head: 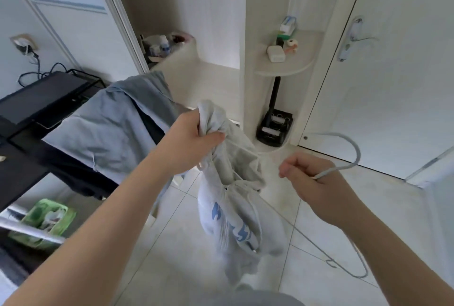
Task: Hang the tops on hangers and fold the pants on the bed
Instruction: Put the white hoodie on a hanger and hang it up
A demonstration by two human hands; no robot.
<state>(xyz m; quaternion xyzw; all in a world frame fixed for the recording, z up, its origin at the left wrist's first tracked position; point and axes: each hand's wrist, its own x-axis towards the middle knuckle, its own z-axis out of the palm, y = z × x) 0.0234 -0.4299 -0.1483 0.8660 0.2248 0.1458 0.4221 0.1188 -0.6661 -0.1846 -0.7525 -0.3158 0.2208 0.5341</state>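
Currently: hanging step, top not yet on its hanger. Left-hand grip: fingers closed tight round the bunched upper end of a pale grey cotton hooded top with blue lettering. The garment is held in mid-air over the tiled floor, long axis near vertical, free end pointing down. Right-hand grip: fingers curled round the neck of a thin pale wire hanger, hook arching up and rightward, frame slanting floorward just beside the top. Next move, by judgement: find the neck opening and feed one hanger shoulder in.

Top: pale grey, blue print. Hanger: light grey. Draped cloth: grey-blue. Box: green. Floor: white tile. Door: white.
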